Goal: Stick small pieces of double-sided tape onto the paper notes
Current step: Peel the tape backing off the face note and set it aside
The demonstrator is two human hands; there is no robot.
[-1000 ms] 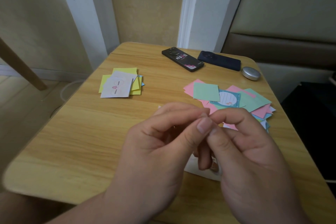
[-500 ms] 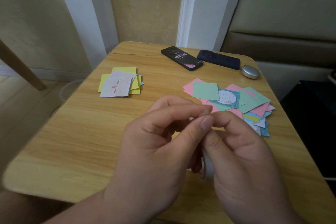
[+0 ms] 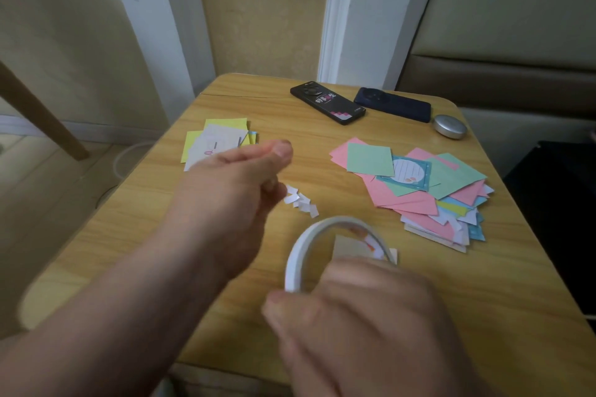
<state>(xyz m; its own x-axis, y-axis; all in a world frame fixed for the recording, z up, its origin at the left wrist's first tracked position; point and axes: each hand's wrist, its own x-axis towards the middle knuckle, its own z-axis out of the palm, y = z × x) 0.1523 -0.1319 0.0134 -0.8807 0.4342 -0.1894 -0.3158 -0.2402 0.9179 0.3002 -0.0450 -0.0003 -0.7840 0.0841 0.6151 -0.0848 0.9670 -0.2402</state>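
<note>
R hand (image 3: 364, 325) grips 1 tape roll (image 3: 295, 255); L hand (image 3: 229, 190) curled, hold unclear; 2 phones (image 3: 327, 102), 2 note piles (image 3: 409, 177).

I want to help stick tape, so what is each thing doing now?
left hand, fingers curled, blurred; contents unclear
right hand, grips the tape roll
tape roll, held upright
white scraps, loose on the table
yellow stack, flat, tidy
pink and green pile, spread, overlapping
black phone, back up
blue phone, back up
silver case, closed
</note>
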